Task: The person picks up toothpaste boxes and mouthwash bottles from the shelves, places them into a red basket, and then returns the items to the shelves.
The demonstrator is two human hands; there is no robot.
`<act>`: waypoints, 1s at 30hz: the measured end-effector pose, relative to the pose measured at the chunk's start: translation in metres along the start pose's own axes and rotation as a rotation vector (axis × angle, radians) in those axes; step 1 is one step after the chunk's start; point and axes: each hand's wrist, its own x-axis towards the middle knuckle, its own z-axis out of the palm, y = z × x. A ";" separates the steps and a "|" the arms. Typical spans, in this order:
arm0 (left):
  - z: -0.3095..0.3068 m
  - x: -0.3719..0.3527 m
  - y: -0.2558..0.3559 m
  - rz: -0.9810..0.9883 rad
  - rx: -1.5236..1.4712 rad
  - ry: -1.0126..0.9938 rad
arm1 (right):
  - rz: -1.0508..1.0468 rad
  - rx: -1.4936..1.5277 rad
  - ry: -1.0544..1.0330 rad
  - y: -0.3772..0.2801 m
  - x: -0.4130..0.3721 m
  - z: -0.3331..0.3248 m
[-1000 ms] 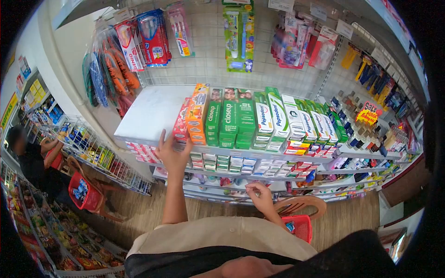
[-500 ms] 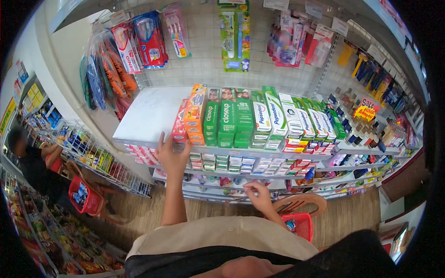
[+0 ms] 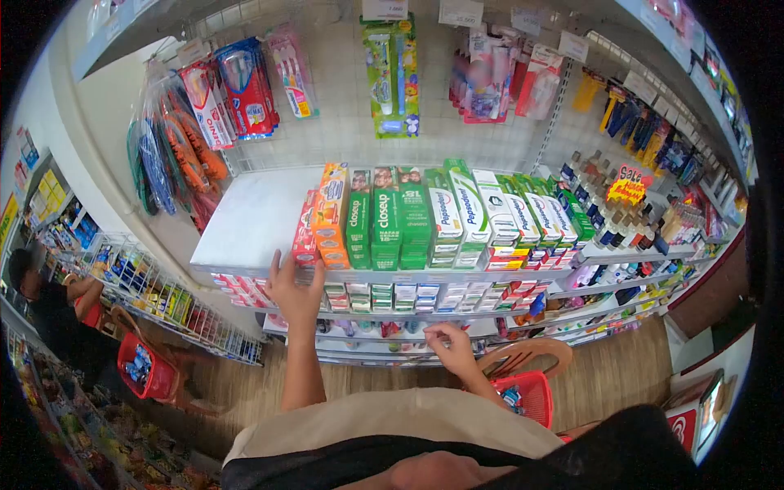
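Observation:
My left hand (image 3: 296, 286) is raised at the front edge of the top shelf, fingers spread and holding nothing. Its fingertips are right by the lower front of a red toothpaste box (image 3: 305, 231), the leftmost of a row. Beside that box stand a stack of orange boxes (image 3: 331, 219), green Closeup boxes (image 3: 386, 219) and white-and-green Pepsodent boxes (image 3: 465, 214). Left of the row lies a bare white shelf surface (image 3: 255, 216). Lower down, in front of the lower shelves, my right hand (image 3: 452, 347) hovers with loosely bent fingers and nothing visible in it.
Packaged toothbrushes (image 3: 247, 90) hang on the wire back panel. Small bottles (image 3: 625, 220) fill the shelf at right. Below my right hand are a brown chair (image 3: 531, 353) and red basket (image 3: 535, 398). At left, a person (image 3: 49, 314) is by a wire rack and another red basket (image 3: 155, 377).
The camera view has shifted, so the shelf appears slightly lower and further left. My left hand stays close to the red box, a little lower; my right hand has barely moved.

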 end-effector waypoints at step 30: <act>-0.020 -0.016 -0.047 0.175 -0.167 0.046 | -0.646 -0.989 0.609 -0.158 0.132 -0.031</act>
